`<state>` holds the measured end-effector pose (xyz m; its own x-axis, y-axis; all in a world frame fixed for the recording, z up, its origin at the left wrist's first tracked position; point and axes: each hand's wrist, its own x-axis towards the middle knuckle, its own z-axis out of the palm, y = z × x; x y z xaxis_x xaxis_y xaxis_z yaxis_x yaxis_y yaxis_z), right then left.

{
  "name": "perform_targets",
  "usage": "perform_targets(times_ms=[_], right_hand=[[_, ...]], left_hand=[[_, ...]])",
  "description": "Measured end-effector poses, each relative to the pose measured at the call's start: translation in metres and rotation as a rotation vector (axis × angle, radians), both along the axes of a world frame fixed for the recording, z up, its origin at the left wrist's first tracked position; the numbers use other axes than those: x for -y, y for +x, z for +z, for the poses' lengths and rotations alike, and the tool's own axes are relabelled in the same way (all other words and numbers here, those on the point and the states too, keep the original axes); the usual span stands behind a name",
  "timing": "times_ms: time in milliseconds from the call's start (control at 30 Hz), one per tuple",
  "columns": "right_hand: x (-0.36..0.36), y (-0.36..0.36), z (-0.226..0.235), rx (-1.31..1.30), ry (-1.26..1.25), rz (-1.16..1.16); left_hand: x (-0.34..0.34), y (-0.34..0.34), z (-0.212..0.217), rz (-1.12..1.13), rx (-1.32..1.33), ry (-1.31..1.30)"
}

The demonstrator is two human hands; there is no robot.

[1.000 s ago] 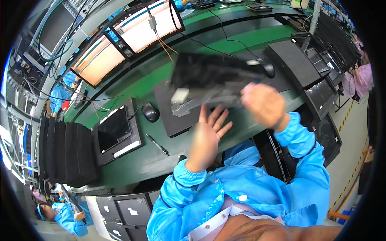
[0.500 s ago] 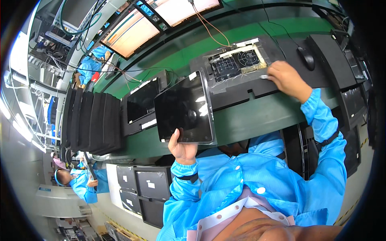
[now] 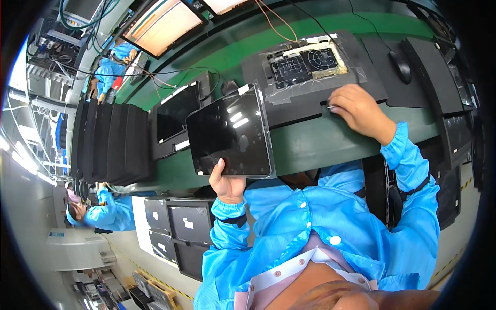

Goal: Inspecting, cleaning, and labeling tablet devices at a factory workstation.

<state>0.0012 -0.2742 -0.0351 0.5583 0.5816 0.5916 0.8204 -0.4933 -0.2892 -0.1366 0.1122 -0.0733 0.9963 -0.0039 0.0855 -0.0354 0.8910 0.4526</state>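
Note:
My left hand [image 3: 227, 183] grips the lower edge of a black tablet-like panel [image 3: 230, 134], its thumb on the glossy front. The panel is tilted up, with pale marks on the glass and a white tab at its top. My right hand [image 3: 356, 111] is closed in a pinch by the bench's front side. A small light-coloured piece [image 3: 331, 107] shows at its fingertips, too small to name. Beyond that hand lies a black foam pad [image 3: 289, 106] with a taped fixture [image 3: 310, 64] set in it, printed with white test patterns.
Another dark panel [image 3: 178, 111] rests in a black holder left of mine. Black foam trays [image 3: 111, 142] stand stacked at the far left. A mouse [image 3: 400, 67] lies on the right; monitors [image 3: 163, 28] stand behind. Black trays [image 3: 191, 227] sit below the bench. Co-workers [image 3: 106, 209] are at the left.
My right hand has come from the fixture's edge toward me and slightly left, still pinching the small piece. The held panel has shifted a little left and tilted differently.

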Motion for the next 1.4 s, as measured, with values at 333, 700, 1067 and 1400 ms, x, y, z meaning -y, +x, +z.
perform_targets(times_ms=[333, 700, 1067, 1400], right_hand=[[-0.088, -0.038, 0.033, -0.691, 0.431, 0.237], [-0.087, -0.034, 0.03, -0.654, 0.357, 0.249], [-0.04, -0.013, 0.05, -0.191, 0.068, 0.102], [0.025, -0.003, 0.026, -1.256, 1.238, 0.105]], left_hand=[[0.015, -0.002, 0.003, 0.092, -0.071, 0.144], [0.01, -0.003, -0.001, 0.123, -0.088, 0.186], [0.063, 0.019, 0.023, 0.064, -0.192, 0.332], [0.183, 0.099, 0.071, -0.378, -0.211, 0.435]])
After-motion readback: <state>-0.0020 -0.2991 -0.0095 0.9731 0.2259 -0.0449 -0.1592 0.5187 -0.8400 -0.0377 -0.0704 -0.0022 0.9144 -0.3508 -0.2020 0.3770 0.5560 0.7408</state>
